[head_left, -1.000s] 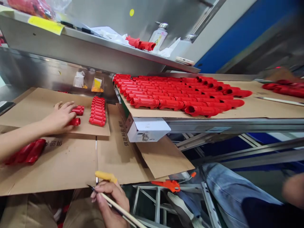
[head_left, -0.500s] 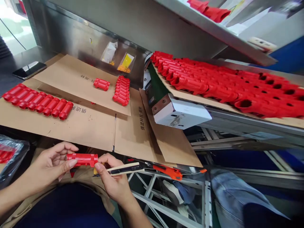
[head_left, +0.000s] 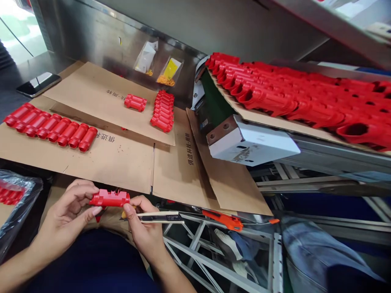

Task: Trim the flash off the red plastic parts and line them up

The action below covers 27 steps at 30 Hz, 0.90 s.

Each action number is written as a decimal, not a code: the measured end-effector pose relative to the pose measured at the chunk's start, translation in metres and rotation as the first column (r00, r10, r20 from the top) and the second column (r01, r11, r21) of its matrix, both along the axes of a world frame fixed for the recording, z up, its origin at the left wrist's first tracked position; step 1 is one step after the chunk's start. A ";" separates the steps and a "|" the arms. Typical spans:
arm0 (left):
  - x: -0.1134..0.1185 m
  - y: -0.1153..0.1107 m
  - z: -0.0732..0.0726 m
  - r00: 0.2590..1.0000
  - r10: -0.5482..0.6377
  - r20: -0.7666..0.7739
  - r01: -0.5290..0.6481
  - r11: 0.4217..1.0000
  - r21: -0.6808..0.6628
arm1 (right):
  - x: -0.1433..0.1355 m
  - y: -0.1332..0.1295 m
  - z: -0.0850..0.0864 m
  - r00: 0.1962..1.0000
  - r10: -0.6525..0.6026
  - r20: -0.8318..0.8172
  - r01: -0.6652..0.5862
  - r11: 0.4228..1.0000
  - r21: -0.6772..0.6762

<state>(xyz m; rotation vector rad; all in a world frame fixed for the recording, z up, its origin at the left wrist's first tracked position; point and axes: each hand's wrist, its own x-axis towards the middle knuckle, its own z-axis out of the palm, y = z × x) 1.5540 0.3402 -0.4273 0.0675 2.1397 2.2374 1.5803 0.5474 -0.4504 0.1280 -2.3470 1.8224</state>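
Note:
Below the table's front edge, my left hand (head_left: 69,217) pinches one end of a red plastic tube (head_left: 110,198) with ridged ends and small raised tabs. My right hand (head_left: 146,230) touches the tube's other end with thumb and fingertip. The same hand also grips a slim utility knife (head_left: 166,217) with a pale and black handle pointing right. A small yellow bit shows by the right thumb; what it belongs to I cannot make out. Another red piece hangs just under the tube, partly hidden.
Red tubes (head_left: 62,132) lie in a row on cardboard (head_left: 122,167); a stack (head_left: 163,110) and a small group (head_left: 135,102) sit behind. Many red parts (head_left: 275,95) fill a raised shelf at right. A phone (head_left: 38,84), plastic bags (head_left: 170,71) and an orange-handled tool (head_left: 224,219) lie around.
The red tube has been rolled about its length, so its raised tabs now face up. Both hands keep hold of it. The view has shifted slightly.

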 end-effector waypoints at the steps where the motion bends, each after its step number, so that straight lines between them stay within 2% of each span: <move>1: 0.001 0.004 0.001 0.997 0.029 0.067 -0.032 0.999 0.045 | 0.000 -0.003 -0.001 1.000 0.021 -0.015 -0.021 1.000 -0.013; 3: 0.000 0.013 0.003 0.972 0.076 0.223 -0.111 0.983 0.149 | 0.001 -0.008 -0.001 0.992 0.052 -0.119 -0.048 0.998 0.036; 5: -0.003 0.021 0.005 0.942 0.071 0.329 -0.158 0.956 0.246 | 0.000 -0.011 0.001 0.968 0.121 -0.219 -0.093 0.987 0.133; 9: -0.011 0.020 0.007 0.921 -0.011 0.389 -0.140 0.923 0.359 | -0.002 -0.001 0.011 0.919 0.310 -0.245 -0.268 0.944 0.191; 15: -0.013 0.002 0.002 0.926 -0.082 0.369 -0.077 0.915 0.396 | 0.000 0.020 0.024 0.863 0.298 -0.409 -0.267 0.955 0.131; 17: -0.011 0.003 0.004 0.919 -0.101 0.380 -0.072 0.907 0.415 | 0.001 0.016 0.021 0.842 0.307 -0.443 -0.291 0.951 0.106; 21: -0.008 0.008 0.007 0.897 -0.075 0.436 -0.131 0.896 0.424 | -0.001 0.005 0.012 0.852 0.246 -0.462 -0.263 0.964 0.029; 27: -0.009 0.006 0.002 0.898 -0.105 0.427 -0.119 0.877 0.466 | -0.003 0.007 0.010 0.852 0.237 -0.467 -0.254 0.967 0.028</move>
